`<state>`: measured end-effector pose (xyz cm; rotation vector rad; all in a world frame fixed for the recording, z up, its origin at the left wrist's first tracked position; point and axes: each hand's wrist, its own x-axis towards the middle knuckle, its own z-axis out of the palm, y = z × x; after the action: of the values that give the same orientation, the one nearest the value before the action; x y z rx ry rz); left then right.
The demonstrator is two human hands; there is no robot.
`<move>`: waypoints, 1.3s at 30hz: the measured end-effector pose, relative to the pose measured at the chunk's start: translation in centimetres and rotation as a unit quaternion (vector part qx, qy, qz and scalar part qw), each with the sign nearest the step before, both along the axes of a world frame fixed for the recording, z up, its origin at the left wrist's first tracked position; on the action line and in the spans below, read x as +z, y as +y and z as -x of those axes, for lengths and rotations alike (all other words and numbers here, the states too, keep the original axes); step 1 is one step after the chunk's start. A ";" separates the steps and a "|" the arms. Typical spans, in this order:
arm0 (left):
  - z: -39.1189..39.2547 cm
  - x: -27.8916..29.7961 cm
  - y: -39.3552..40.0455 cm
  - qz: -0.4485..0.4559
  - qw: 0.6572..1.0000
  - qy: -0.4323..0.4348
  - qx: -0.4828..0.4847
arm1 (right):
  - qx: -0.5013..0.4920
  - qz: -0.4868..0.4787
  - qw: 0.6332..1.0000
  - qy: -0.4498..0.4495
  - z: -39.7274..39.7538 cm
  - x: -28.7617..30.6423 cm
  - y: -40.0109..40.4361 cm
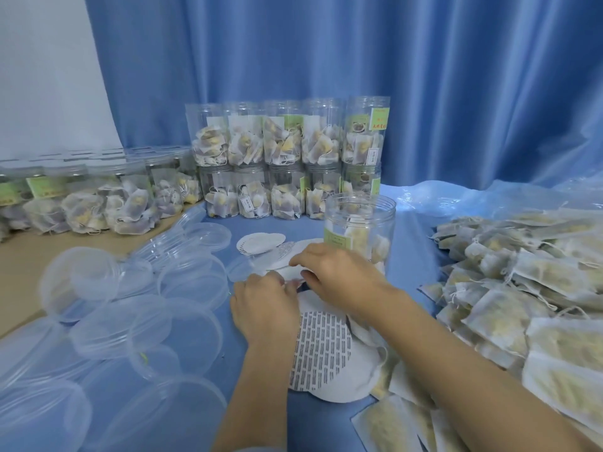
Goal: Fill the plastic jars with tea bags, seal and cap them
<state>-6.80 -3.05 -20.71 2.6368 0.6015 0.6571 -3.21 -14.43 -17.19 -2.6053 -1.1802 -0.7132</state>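
A table (414,243) under blue cloth carries clear lids (137,324) heaped at nine o'clock and loose tea bags (522,305) piled at three o'clock. Filled jars (284,164) stand stacked at twelve, an open jar (360,230) just nearer. White seal discs (323,350) lie at the centre.

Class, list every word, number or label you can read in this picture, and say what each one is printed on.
None can be read.
Green labels on the stacked jars: red characters, too blurred.
Green label on the open jar: too blurred.
Seal liners: rows of grey print, too small.
Small white tags in the jars: too small.
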 end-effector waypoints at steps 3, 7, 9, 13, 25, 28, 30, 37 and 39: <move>-0.5 -0.1 0.4 -0.010 0.998 -0.057 0.005 | -0.017 0.037 0.995 0.089 -0.1 -0.4 0.6; -1.5 -0.9 0.6 0.010 0.999 0.037 -0.021 | -0.029 0.059 0.987 0.148 0.3 -0.6 0.6; -1.8 -1.0 0.4 0.008 0.999 0.049 0.007 | -0.038 0.079 0.983 0.164 0.5 -0.4 0.6; -1.3 -0.5 0.5 -0.055 0.998 0.026 0.027 | -0.045 0.139 0.965 0.217 1.0 0.4 0.5; 0.0 2.5 0.3 0.469 0.778 -0.416 0.036 | -0.004 0.104 0.923 0.371 2.3 2.5 0.1; 0.0 2.7 0.4 0.502 0.767 -0.394 0.066 | 0.013 0.096 0.914 0.393 2.3 2.5 -0.1; 0.0 2.6 0.4 0.521 0.753 -0.395 0.072 | 0.024 0.105 0.912 0.396 2.3 2.1 0.0; -0.4 3.0 0.9 0.599 0.665 -0.442 0.060 | -0.018 -0.102 0.949 0.296 1.0 3.0 -0.6; -0.4 3.1 1.1 0.626 0.635 -0.448 0.070 | -0.061 -0.232 0.944 0.225 0.6 3.2 -0.7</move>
<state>-6.44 -1.98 -17.58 0.7815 0.5762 0.9610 -3.77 -15.12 -13.96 -2.2747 -0.6292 -0.3280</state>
